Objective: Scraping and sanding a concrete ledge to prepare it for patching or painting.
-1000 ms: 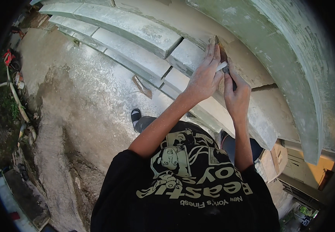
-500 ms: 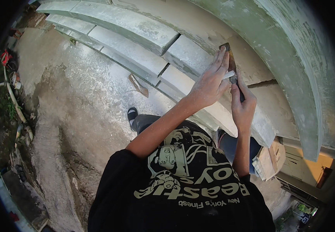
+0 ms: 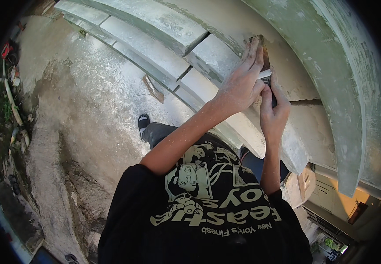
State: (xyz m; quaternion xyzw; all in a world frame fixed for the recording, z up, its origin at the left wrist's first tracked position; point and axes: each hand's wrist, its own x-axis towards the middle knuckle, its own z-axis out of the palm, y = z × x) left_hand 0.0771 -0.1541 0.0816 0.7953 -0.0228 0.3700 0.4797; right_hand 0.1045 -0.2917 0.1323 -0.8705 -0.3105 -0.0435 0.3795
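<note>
My right hand [image 3: 275, 118] is closed round the dark handle [image 3: 273, 100] of a flat, rusty-bladed scraper. The blade [image 3: 266, 56] lies against a smooth grey-brown concrete surface [image 3: 289, 61]. My left hand [image 3: 239, 84] presses its outstretched, closed-together fingers on the blade near its far end. A short white stick [image 3: 265, 74] that looks like a cigarette pokes out between that hand's thumb and fingers. Both hands and forearms carry pale dust. The blade's working edge is partly hidden by my left fingers.
Pale concrete ledges [image 3: 144, 53] step down to the left, with dark gaps between blocks. A curved greenish band [image 3: 307, 66] rises at the right. A crack [image 3: 307, 101] runs near my right hand. On the dusty ground [image 3: 102, 101] lies a long brown piece [image 3: 153, 89].
Both hands have moved the scraper slightly up and away along the concrete, its blade still against it. The view has shifted a little. Both hands keep their hold.
</note>
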